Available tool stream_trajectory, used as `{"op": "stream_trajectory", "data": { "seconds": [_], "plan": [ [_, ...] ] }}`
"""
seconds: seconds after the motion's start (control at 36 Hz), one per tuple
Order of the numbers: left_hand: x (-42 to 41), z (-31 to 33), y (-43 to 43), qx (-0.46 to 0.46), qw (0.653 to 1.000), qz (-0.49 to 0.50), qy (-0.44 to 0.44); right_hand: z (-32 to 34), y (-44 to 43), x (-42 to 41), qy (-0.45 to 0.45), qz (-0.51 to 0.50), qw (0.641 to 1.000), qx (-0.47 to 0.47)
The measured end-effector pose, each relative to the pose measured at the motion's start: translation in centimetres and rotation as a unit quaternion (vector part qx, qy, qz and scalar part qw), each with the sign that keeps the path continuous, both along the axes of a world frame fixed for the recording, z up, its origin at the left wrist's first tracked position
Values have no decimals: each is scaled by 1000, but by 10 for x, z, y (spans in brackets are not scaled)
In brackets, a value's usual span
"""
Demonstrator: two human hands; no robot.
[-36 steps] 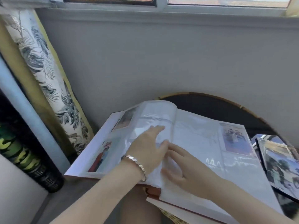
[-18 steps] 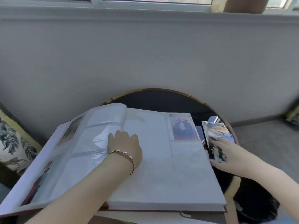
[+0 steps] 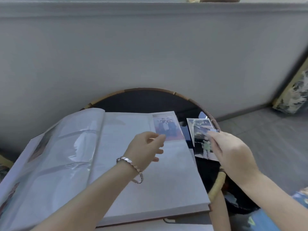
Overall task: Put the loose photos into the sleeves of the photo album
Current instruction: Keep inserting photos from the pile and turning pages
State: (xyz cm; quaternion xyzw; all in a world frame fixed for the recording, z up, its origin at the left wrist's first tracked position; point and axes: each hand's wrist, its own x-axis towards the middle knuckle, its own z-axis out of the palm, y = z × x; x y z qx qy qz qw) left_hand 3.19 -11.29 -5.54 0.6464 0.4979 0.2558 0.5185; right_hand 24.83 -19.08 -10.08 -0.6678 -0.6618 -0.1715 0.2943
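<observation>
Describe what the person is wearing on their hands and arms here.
A silver-toned bracelet of small faceted links circles the wrist of the left hand. The right hand shows no jewellery. Both forearms are bare. At the lower right edge, blue patterned fabric may be a short sleeve; it is too cropped to tell.

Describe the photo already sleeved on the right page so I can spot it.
Start at the open album on the round table. On its right page, top outer corner, sits the sleeved photo: a group portrait, the only picture on that page.
</observation>
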Motion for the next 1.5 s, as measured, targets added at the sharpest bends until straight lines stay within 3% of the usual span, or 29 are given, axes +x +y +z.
{"op": "stream_trajectory", "data": {
  "seconds": [0.06,0.11,0.22,0.31,0.36,0.42,0.47,0.56,1.06,1.36,1.5],
  "plan": [
    [6,11,0,-159,983,5,-87,1,-2,-20,-34,73,995,58],
    [6,15,0,-215,968,2,-126,5,-4,-42,-67,150,984,62],
    [-8,5,5,-119,984,67,-113,-1,-2,-65,-63,240,969,-1],
    [-31,-4,15,-29,989,130,-66,2,0,-67,52,197,967,-153],
    [-48,-8,21,34,988,147,-32,4,0,-65,110,146,938,-296],
    [-63,-12,24,89,983,159,3,0,0,-66,108,108,900,-408],
    [-73,-16,24,114,979,164,33,-8,1,-70,73,89,887,-447],
    [-77,-22,21,119,978,161,52,-22,2,-76,35,64,893,-444],
    [-83,-31,12,99,983,80,131,-15,3,-79,66,68,895,-435],
    [-71,-19,6,79,976,-37,198,-16,0,-79,85,70,905,-412],
    [-62,-15,8,76,978,-42,189,-20,1,-77,82,69,906,-409]
  ]
}}
